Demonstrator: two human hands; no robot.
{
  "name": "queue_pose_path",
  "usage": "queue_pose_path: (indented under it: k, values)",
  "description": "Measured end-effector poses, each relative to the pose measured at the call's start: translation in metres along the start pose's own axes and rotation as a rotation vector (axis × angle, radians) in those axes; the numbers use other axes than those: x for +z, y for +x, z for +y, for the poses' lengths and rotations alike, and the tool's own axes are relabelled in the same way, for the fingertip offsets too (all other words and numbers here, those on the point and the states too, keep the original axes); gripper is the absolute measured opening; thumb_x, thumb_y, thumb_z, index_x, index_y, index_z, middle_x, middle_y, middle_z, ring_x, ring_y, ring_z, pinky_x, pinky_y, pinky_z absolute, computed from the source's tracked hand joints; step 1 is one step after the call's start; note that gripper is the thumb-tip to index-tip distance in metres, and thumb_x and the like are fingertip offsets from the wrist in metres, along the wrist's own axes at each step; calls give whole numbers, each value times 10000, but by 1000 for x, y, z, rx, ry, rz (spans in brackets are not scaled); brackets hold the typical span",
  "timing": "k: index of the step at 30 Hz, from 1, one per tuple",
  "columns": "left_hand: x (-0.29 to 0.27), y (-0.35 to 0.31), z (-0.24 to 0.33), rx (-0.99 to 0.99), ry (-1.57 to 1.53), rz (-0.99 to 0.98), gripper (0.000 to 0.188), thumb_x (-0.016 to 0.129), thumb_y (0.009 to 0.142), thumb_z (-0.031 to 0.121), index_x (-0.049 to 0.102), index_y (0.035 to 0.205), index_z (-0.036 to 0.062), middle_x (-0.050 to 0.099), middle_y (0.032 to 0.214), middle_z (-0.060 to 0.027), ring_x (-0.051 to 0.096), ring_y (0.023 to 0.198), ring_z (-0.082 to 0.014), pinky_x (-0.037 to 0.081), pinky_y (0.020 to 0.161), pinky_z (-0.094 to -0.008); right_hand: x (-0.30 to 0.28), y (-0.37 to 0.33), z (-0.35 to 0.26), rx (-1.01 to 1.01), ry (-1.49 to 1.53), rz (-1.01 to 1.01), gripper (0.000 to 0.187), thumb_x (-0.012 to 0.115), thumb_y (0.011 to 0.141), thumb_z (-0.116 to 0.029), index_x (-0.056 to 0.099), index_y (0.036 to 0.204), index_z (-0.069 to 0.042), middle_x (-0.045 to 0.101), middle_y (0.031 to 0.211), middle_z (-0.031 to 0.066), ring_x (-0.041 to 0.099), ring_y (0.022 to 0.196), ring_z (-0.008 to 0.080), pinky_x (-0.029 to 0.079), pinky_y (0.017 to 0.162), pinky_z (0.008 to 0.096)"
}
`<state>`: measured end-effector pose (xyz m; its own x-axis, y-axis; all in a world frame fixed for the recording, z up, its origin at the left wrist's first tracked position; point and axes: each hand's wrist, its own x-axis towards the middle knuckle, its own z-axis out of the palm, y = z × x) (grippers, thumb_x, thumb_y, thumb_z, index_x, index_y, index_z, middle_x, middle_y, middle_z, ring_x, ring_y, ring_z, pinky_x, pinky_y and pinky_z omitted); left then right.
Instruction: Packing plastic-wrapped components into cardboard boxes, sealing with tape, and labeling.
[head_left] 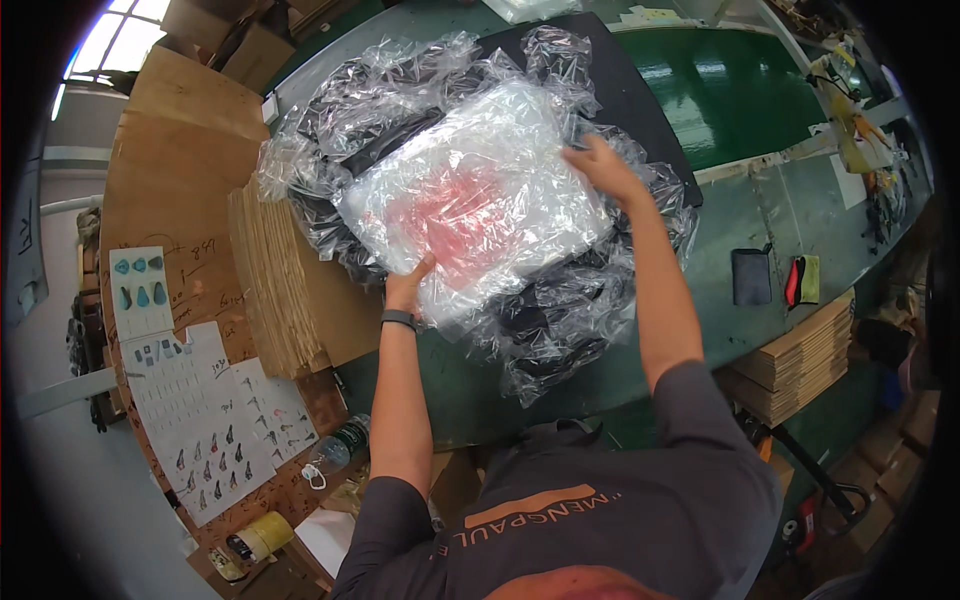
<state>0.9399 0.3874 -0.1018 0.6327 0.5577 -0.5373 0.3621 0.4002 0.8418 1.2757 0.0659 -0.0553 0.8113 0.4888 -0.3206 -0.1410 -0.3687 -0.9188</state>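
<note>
A flat, shiny bundle of clear plastic bags (545, 205) with a blurred red patch lies slanted over a heap of black items in clear plastic (570, 310). My left hand (407, 288) grips the bundle's near left edge, thumb on top and other fingers hidden beneath. At its far right edge, my right hand (605, 172) holds the side, and the fingertips partly disappear against the plastic. Black items in clear wrapping (390, 95) also spread out behind the bundle. A dark board (625, 80) shows under the heap.
Flat cardboard stacks stand at the left (270, 290) and right (800, 350) of the green table (720, 215). A dark pouch (751, 277) and a red, black and yellow-green pouch (803, 281) lie to the right. A plastic bottle (338, 448) and paper sheets (200, 410) are at the near left.
</note>
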Motion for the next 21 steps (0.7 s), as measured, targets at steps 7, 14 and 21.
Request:
queue_pose_path:
  k: [7,14,21]
  values:
    - [2,12,4,25,14,-81,825,947,822,142,517,1509,-14,653,1415,-142,653,1234,-308,543,1051,-451,40,37,1,176,114,-175,752,918,815,-487,701,1363,-20,760,1245,135,742,1068,246,590,902,387]
    - [-7,-95,-12,240,10,-32,725,921,819,74,565,1441,-35,684,1342,-125,673,1160,-266,562,1007,-398,44,-108,-33,-142,-142,-9,532,944,733,-229,775,1189,-14,794,1112,105,745,1001,217,572,920,369]
    - [-5,-317,-24,318,129,-186,783,948,732,42,581,1422,-1,678,1318,-88,646,1196,-217,531,1049,-381,11,-391,68,158,412,-33,659,918,755,-105,672,1359,-13,742,1261,93,689,1155,219,539,1016,377]
